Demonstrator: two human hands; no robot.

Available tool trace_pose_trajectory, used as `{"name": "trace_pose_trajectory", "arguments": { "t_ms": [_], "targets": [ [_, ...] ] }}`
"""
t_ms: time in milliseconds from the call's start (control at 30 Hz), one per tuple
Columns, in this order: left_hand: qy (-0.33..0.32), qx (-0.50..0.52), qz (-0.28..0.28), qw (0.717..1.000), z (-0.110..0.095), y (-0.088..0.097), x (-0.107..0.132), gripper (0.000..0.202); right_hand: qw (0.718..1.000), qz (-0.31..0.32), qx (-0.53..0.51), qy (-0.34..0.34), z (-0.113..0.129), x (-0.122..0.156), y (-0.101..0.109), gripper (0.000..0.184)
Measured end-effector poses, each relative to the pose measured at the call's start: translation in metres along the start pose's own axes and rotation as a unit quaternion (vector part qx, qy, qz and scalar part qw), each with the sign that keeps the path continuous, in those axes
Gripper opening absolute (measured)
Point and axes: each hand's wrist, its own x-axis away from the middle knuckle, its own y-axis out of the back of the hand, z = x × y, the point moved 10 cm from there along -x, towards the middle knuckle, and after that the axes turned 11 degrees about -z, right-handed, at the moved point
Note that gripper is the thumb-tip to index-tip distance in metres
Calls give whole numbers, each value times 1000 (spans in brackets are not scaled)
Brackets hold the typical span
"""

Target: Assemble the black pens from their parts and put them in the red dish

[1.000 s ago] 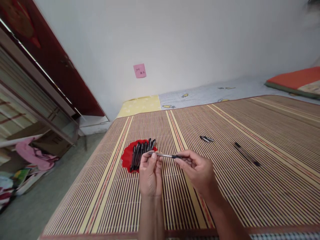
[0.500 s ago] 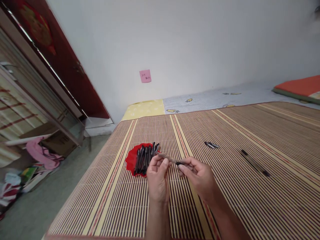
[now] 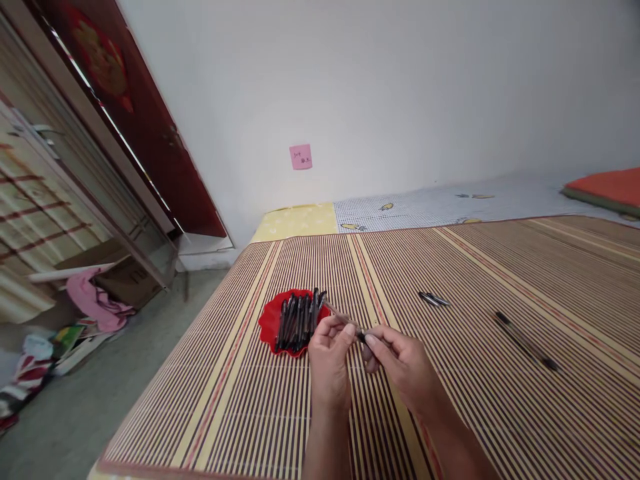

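My left hand (image 3: 331, 367) pinches the thin, clear barrel of a pen (image 3: 336, 312) between thumb and fingers, its far end pointing up and left. At the pen's black end, my right hand (image 3: 406, 363) is closed with thumb and fingertips. Whether that black part is joined to the barrel is hidden by the fingers. Just left of my left hand, a red scalloped dish (image 3: 269, 325) holds several black pens (image 3: 299, 321) lying side by side. The pen's far end overlaps the dish's right edge in view.
Right of my hands, a few short dark pen pieces (image 3: 433, 299) lie on the striped mat (image 3: 240, 413). Farther right lies a long thin pen with black ends (image 3: 525, 341). A pink note (image 3: 301, 157) is on the wall; folded orange bedding (image 3: 607, 187) sits at far right.
The view has shifted a little to the left, so things appear farther right. Both hands still grip the pen, now closer together along it.
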Motion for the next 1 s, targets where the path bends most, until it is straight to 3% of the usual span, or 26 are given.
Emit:
{"name": "trace_pose_trajectory", "arguments": {
  "t_ms": [200,333,467,567,633,833,1000],
  "targets": [
    [22,-60,28,998,8,-3,-2,26,1000,-15,-3,-21,-3,0,1,36],
    [66,-13,7,998,16,-1,-3,34,996,-26,-50,-63,-17,-5,10,47],
    [135,59,-29,989,27,3,-2,40,992,-112,29,-54,-32,-14,54,43],
    [145,88,-47,984,28,7,-4,40,977,-184,97,-42,-35,-17,90,35],
    [141,95,-51,984,28,8,-5,37,970,-208,122,-35,-32,-17,104,31],
    [126,89,-51,987,27,9,-6,32,965,-219,143,-28,-27,-14,107,31],
    [119,49,-77,989,28,21,-11,34,950,-195,241,39,-26,-19,108,24]
  ]
}}
